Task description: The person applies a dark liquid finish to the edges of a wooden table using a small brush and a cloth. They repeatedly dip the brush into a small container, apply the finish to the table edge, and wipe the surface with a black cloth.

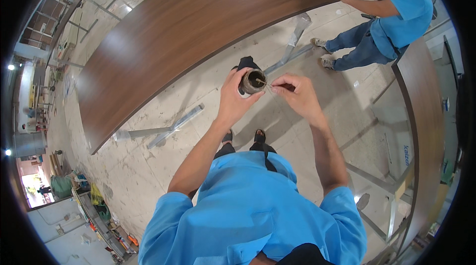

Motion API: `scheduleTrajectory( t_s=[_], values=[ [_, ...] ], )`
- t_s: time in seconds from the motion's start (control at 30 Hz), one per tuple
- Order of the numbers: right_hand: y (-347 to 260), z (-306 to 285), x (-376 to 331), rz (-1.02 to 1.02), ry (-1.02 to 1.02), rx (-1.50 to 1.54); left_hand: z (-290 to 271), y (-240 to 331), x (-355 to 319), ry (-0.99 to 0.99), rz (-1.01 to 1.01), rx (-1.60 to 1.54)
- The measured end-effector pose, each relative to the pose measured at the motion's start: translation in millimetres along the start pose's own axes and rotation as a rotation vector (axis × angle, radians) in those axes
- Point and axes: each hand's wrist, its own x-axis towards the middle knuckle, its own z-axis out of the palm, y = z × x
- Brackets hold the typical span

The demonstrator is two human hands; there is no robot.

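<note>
Your left hand (pixel 233 100) is wrapped around a small brown cylindrical container (pixel 253 81), gripping it by the side with its open mouth tipped toward you, while your right hand (pixel 297 95) pinches a thin pin-like piece (pixel 261 82) between thumb and fingertips, its tip at the container's rim. You hold the container out in front of your chest, above the pale concrete floor (pixel 198 91), with nothing between the camera and it. What lies inside is too dark to tell. Far and to the left of your hands, a long dark wood-grain panel (pixel 183 27) lies across the floor; a co-worker in a blue shirt (pixel 406 7) bends over its far right end with both hands on it. Plastic-wrapped metal strips (pixel 171 128) lie on the floor near left, and another (pixel 295 39) just beyond the container. A second wood panel (pixel 426 116) runs along the right.
</note>
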Motion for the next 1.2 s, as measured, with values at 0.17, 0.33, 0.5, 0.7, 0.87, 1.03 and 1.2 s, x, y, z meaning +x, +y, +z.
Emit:
scheduleTrajectory(
  t_s=[0.17, 0.33, 0.5, 0.7, 0.87, 1.03, 1.2],
  values=[
    [15.5, -2.3, 4.9, -0.057, 0.045, -0.155, 14.5, -16.6, 7.8, -0.03, -0.029, -0.017],
    [52.8, -3.0, 16.3, 0.038, 0.064, 0.114, 30.5, -37.8, 15.8, -0.052, -0.126, -0.098],
    [136.0, 15.2, 66.0, 0.162, 0.223, 0.538, 36.2, -64.5, 27.6, -0.017, -0.18, -0.095],
    [256.0, 59.5, 172.2, 0.215, 0.551, 0.47, 16.4, -106.3, -9.6, -0.009, -0.342, -0.041],
    [315.5, 73.4, 232.5, 0.152, 0.675, 0.412, 12.6, -139.9, -60.4, -0.007, -0.527, -0.154],
    [327.2, 71.8, 248.2, 0.132, 0.647, 0.412, 15.3, -156.2, -85.9, -0.038, -0.596, -0.17],
    [318.9, 69.5, 249.8, 0.128, 0.63, 0.357, 17.5, -160.7, -87.8, -0.056, -0.576, -0.158]
  ],
)
